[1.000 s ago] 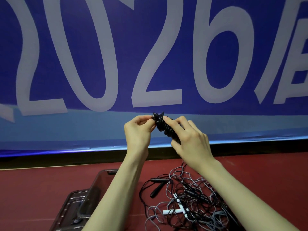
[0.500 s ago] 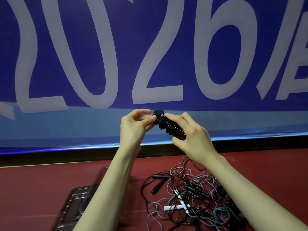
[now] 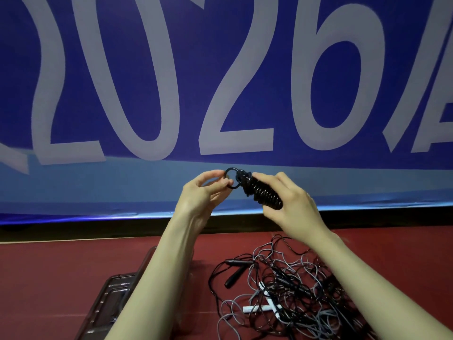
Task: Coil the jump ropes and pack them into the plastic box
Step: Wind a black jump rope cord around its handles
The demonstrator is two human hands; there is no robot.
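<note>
A tangled heap of black and grey jump ropes [image 3: 294, 290] waits on the dark red floor [image 3: 49, 278], beside the clear plastic box [image 3: 137, 273] so packing is a short reach. Held up at eye level, the tightly wound black rope coil [image 3: 262, 192] is gripped by the right hand [image 3: 291, 204], steadying it, while the left hand [image 3: 203, 192] pinches its end loop [image 3: 231, 179], probably to tuck it.

Single head view, facing forward and down, close above raised hands [image 3: 245, 200]
</note>
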